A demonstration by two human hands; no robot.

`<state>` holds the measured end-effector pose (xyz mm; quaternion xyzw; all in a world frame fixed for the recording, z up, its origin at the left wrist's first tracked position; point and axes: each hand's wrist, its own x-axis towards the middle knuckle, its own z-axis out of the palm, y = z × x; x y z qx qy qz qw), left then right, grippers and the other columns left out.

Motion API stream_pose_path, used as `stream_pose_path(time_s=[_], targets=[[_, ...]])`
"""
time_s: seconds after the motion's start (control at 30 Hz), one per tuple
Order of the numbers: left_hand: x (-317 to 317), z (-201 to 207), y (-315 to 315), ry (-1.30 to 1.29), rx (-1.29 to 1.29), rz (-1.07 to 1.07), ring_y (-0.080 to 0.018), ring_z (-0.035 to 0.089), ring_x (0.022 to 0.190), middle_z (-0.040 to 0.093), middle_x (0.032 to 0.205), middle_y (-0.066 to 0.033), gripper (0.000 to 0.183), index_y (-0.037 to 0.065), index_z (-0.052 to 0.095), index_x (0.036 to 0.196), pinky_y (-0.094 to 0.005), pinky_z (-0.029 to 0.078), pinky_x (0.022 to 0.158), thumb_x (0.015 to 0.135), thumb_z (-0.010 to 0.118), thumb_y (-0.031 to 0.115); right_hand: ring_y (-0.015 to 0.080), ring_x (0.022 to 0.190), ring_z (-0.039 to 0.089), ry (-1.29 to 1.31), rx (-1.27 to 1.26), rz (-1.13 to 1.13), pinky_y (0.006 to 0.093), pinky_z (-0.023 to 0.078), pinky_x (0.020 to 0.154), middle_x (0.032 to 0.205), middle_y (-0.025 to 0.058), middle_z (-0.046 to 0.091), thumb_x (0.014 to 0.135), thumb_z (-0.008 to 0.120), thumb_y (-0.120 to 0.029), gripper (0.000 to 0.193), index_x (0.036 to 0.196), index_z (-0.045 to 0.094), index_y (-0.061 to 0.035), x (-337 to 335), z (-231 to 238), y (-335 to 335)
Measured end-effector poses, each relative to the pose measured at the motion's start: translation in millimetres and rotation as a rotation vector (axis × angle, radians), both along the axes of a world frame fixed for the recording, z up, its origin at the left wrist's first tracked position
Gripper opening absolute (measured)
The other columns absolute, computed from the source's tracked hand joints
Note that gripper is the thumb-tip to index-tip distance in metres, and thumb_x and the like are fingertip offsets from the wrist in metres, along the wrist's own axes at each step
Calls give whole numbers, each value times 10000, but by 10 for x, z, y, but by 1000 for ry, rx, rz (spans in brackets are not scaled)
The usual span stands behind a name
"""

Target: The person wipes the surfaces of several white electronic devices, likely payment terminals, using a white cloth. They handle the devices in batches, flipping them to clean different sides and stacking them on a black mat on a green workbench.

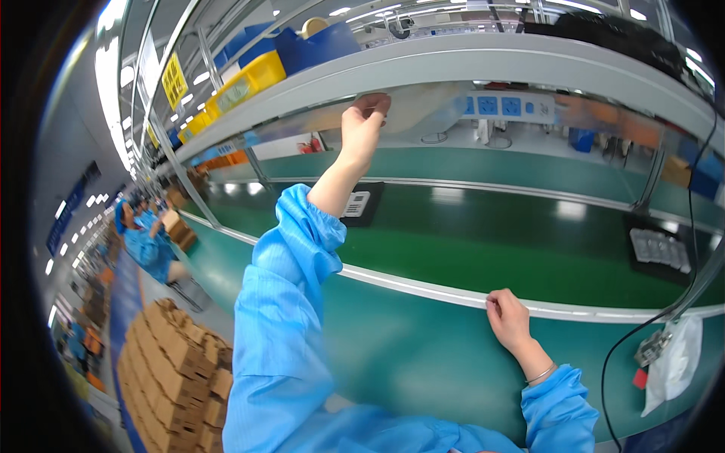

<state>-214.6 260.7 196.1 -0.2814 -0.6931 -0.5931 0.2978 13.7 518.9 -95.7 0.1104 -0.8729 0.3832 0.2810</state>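
Observation:
My left hand point(361, 136) is raised to the front edge of the metal shelf point(468, 64), its fingers bent and closed together. A translucent plastic sheet point(427, 106) is right beside the fingertips; whether they pinch it or something small I cannot make out. Lower and to the right, my right hand point(509, 318) rests with curled fingers at the white rail point(423, 288) of the green conveyor belt point(453, 245). Nothing shows in it. Beyond my left forearm, a black tray point(371, 198) with a pale piece in it lies on the belt.
Another black tray point(658, 253) with clear packaging sits at the belt's right. A white plastic bag point(676, 366) and a black cable point(606, 370) hang nearby. Cardboard pieces point(170, 370) are stacked at lower left. Yellow bins point(245, 83) stand on the shelf. A co-worker point(147, 238) works farther left.

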Motion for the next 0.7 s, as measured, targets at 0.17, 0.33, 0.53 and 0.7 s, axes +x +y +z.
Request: stream_pose_path(time_s=[0.17,0.33,0.53,0.7], targets=[[81,51,-50,-18,22,-80,-144,643,917,733,999,-75,311,-13,722,1148,-322,518,809,947,681,222,301,1051,636,636,360,41,397,563,821,1414,146,556,808,691,9,282,1080,654,-56,-689,1425,-284],[9,-15,-29,61,-93,-6,-130,651,783,729,842,-76,240,-3,748,1050,-312,517,737,933,682,196,298,1107,630,661,540,-98,406,569,840,1527,141,465,857,631,6,331,1183,656,-49,-1446,2427,-788],[-87,-79,-163,276,-203,18,-239,689,836,715,936,-142,327,9,676,1134,-370,542,782,905,712,240,390,1179,584,643,458,-214,467,512,953,1441,227,516,967,544,-88,331,1272,614,19,-2029,2876,-975],[-337,-305,-75,671,-745,361,-364,552,1252,599,1326,-194,621,26,600,1258,-488,434,1070,814,773,424,444,1225,577,780,336,5,454,505,1002,1402,275,522,908,554,16,354,1254,581,85,-1794,2724,-1007]])
